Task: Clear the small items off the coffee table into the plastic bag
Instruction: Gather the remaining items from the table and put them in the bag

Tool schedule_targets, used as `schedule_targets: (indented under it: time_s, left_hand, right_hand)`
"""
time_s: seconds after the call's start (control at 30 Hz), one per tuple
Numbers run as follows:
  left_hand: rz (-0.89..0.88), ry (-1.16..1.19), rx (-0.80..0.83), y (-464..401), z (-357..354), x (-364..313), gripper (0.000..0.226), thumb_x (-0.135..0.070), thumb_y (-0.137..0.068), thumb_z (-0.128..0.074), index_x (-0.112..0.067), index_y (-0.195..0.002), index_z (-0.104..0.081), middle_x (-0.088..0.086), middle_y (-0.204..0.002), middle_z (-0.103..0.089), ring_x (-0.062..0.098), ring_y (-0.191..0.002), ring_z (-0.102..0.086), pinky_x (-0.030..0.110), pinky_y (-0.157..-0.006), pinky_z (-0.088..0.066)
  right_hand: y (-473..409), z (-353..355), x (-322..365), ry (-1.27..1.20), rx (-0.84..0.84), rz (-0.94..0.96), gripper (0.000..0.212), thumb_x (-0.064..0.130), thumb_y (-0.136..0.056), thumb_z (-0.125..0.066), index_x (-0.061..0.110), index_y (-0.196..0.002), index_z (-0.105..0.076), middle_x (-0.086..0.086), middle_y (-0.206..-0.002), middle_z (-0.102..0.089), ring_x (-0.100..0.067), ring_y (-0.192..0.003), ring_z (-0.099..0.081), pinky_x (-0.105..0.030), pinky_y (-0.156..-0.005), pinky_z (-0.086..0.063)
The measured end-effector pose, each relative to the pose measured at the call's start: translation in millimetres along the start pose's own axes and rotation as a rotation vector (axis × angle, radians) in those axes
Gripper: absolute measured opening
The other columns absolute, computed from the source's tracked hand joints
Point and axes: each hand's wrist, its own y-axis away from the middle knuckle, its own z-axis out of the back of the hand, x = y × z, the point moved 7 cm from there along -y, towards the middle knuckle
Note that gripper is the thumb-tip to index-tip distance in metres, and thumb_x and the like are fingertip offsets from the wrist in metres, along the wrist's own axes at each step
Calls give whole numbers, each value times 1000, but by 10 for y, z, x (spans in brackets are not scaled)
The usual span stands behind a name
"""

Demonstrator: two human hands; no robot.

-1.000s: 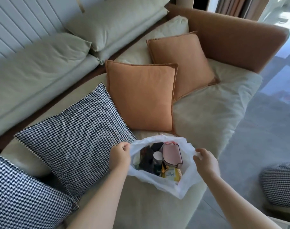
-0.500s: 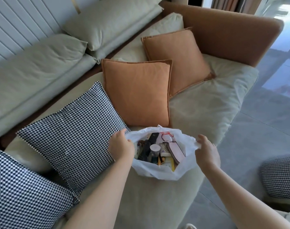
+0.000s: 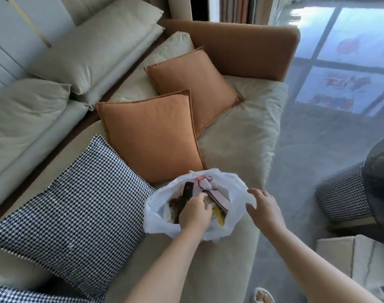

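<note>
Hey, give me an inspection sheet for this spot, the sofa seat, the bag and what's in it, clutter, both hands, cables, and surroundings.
Surface: beige sofa seat; the bag sits near its front edge.
Job's things: white plastic bag, mouth open, holding a black object, a pink pouch and a yellow packet; other contents too jumbled to name.
Clutter: two orange cushions and a houndstooth cushion beside the bag.
Grippers: left hand reaches into the bag, fingers curled; what it grips cannot be told. Right hand open, fingers at the bag's right rim.
Cables: nothing seen.
Surroundings: grey floor, houndstooth stool at right.
</note>
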Motion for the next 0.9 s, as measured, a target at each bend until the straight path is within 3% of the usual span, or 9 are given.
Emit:
schedule_targets:
  time_s: [0.17,0.3,0.47,0.63,0.9]
  left_hand:
    - [-188,-91,131,194,-249,-335,31,-33,-93,-46,-28,-121,-57,-2,-117,-64,22,-106,-59,31,-77,-47]
    - [-333,-209,270,390,-624,-733,39,-37,-94,-44,-28,-131,-51,0,-129,-59,22,-119,-54,34,-91,-46]
    - [-478,-303,432,812,-1266,-1245,39,-42,-94,-46,-25,-128,-53,3,-127,-60,23,-118,-54,33,-97,-44]
    - [-667,-381,522,1472,-1886,-1680,36,-41,-93,-46,-22,-121,-59,1,-122,-63,18,-116,-56,29,-93,-45]
    - [-879,-613,641,2787,-2798,-1873,32,-46,-91,-45,-30,-113,-61,-6,-119,-63,15,-114,-58,28,-88,-46]
  right_hand:
    - [399,88,-279,-24,-58,-97,38,25,-92,-53,21,-130,-52,-1,-129,-56,-20,-120,-50,-33,-97,-41]
    - [800,200,-649,-31,-119,-196,32,26,-89,-53,18,-120,-59,-3,-117,-63,-23,-110,-56,-30,-88,-42]
    - [1345,372,-1271,-79,-213,-367,32,31,-90,-50,22,-119,-59,2,-120,-63,-20,-114,-55,-31,-91,-44]
    - [2018,445,-1994,-123,-260,-556,33,34,-92,-48,25,-122,-57,3,-124,-61,-18,-118,-53,-30,-95,-41]
    - [3509,315,-2966,-211,-372,-841,26,33,-91,-46,22,-109,-62,-1,-117,-65,-25,-108,-59,-30,-86,-45]
